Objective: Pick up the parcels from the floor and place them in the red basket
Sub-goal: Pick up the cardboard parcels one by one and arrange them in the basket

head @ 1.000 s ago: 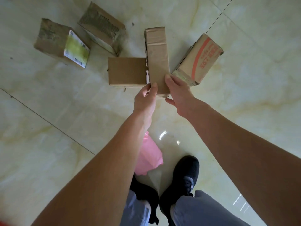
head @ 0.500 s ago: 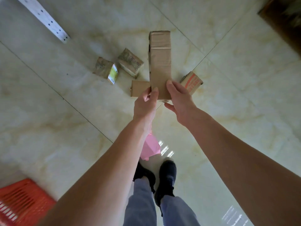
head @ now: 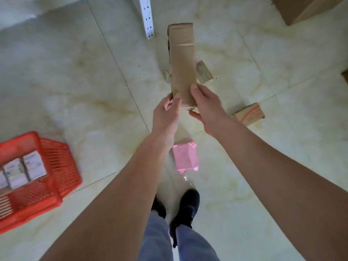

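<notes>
A long brown cardboard parcel (head: pixel 182 61) is held off the floor, pointing away from me. My left hand (head: pixel 167 112) grips its near left corner and my right hand (head: pixel 207 106) grips its near right side. On the floor, a pink plastic parcel (head: pixel 186 159) lies just ahead of my feet. A box with red print (head: pixel 249 114) sits to the right. A worn brown box (head: pixel 204 71) shows partly behind the held parcel. The red basket (head: pixel 56 166) stands at the left and holds white-labelled packets (head: pixel 22 170).
A white perforated metal strip (head: pixel 147 17) lies on the tiled floor at the top. A large cardboard box (head: pixel 301 8) sits in the top right corner. My black shoes (head: pixel 186 206) and grey trousers are at the bottom centre.
I have lifted the long parcel higher, and the view has swung left. The red basket has come further into view and the floor boxes now look farther away.
</notes>
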